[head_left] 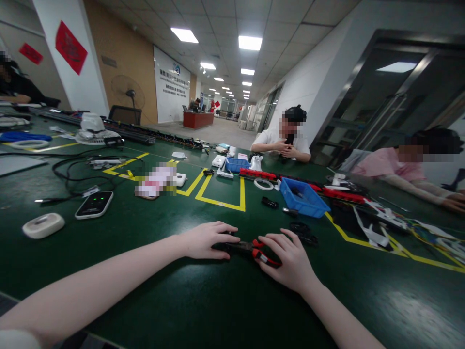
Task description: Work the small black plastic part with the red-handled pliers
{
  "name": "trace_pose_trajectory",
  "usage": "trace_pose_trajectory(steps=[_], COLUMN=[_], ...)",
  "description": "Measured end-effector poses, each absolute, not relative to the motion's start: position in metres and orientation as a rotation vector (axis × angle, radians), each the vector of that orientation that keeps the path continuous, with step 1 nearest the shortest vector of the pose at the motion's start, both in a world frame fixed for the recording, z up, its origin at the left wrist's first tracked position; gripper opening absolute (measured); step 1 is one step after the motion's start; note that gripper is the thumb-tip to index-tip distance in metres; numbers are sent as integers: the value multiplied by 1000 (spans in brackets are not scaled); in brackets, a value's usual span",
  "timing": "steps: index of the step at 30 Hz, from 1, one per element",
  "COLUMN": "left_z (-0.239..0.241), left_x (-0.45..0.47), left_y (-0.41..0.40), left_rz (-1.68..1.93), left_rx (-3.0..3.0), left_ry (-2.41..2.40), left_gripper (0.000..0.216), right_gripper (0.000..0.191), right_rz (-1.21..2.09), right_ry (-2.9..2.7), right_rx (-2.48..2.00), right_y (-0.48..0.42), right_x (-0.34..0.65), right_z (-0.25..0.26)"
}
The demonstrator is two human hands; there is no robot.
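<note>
My left hand (205, 239) lies palm down on the green table (181, 300), its fingers curled over a small black part that I cannot make out. My right hand (288, 259) rests beside it, fingers wrapped round the red handles of a pair of pliers (250, 248). The dark jaws of the pliers point left, toward the left hand's fingertips. A few small black parts (303, 231) lie just beyond my right hand.
A blue bin (304, 198) stands behind the hands, a phone (94, 204) and a white oval device (43, 225) to the left. Yellow tape lines (221, 202) mark the table. Cables and tools lie right. Two people sit across the table.
</note>
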State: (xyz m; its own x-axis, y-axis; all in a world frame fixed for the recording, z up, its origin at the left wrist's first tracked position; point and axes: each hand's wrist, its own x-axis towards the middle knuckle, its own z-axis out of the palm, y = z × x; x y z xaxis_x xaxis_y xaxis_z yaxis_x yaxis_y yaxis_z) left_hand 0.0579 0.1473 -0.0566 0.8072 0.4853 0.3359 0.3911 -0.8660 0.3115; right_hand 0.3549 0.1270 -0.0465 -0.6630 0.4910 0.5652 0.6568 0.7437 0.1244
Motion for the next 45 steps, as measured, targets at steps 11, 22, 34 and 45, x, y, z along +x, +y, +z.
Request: trace_pose_trajectory(steps=[11,22,34,45], left_z=[-56,-57,-55,-57], left_x=[59,60,59,60], left_y=[146,146,144,146], left_rz=[690,663,590,644], left_rx=[2756,2756,2672,2752], left_ry=[613,661,728,739], left_gripper=[52,47,49,51], right_gripper=[38,35,36,47], right_rz=[-160,118,70,-23], right_ry=[-2496,-2537,-2539,-2523], right_rx=[-991,-1110,-1085,-1088], right_y=[125,126,124,127], right_x=[355,353,352,353], right_z=[-46,-43,-39,-42])
